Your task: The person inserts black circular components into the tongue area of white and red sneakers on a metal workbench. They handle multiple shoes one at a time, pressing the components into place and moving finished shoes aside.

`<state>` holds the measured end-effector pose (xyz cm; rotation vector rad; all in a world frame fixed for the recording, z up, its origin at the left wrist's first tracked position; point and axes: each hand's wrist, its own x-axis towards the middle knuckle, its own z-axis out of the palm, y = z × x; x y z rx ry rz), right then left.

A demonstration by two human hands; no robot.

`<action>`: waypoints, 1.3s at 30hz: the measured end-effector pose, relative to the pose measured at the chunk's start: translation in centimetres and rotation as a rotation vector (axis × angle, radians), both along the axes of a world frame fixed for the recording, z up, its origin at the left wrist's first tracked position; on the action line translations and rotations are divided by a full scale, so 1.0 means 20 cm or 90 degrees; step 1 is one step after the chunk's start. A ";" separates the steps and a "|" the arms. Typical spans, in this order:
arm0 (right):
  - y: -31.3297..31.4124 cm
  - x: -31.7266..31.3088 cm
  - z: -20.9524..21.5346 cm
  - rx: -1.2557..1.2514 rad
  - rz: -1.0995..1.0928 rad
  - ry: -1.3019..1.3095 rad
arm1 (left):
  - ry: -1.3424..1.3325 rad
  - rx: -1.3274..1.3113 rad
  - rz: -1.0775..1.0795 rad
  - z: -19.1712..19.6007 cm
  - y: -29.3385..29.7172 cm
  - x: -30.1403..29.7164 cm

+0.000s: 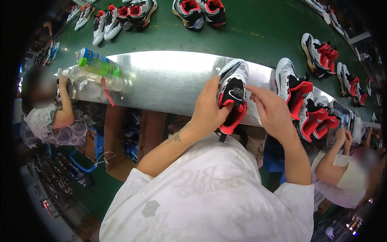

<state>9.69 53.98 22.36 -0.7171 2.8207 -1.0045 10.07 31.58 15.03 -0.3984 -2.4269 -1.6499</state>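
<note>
A white and black sneaker [237,71] with a red lining stands on the metal work surface in front of me, toe pointing away. My left hand [206,108] is closed around its left side, with the thumb at the black and red collar. A round dark dial [237,93] sits on the shoe's tongue. My right hand [272,112] is at the shoe's right side, fingers apart, the index fingertip at the edge of the upper near the dial. Nothing shows in its grasp. To the right, another sneaker [286,74] of the same kind rests on the metal edge.
A green belt [161,38] runs beyond the metal strip [169,80], carrying several pairs of sneakers [198,12]. Plastic bottles [98,66] and a red strap [107,92] lie at left. Co-workers sit on both sides. Cardboard boxes [151,129] stand below the strip.
</note>
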 end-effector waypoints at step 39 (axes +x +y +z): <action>-0.21 -0.22 -0.05 0.136 0.130 0.056 | -0.007 -0.008 0.008 -0.08 0.00 0.00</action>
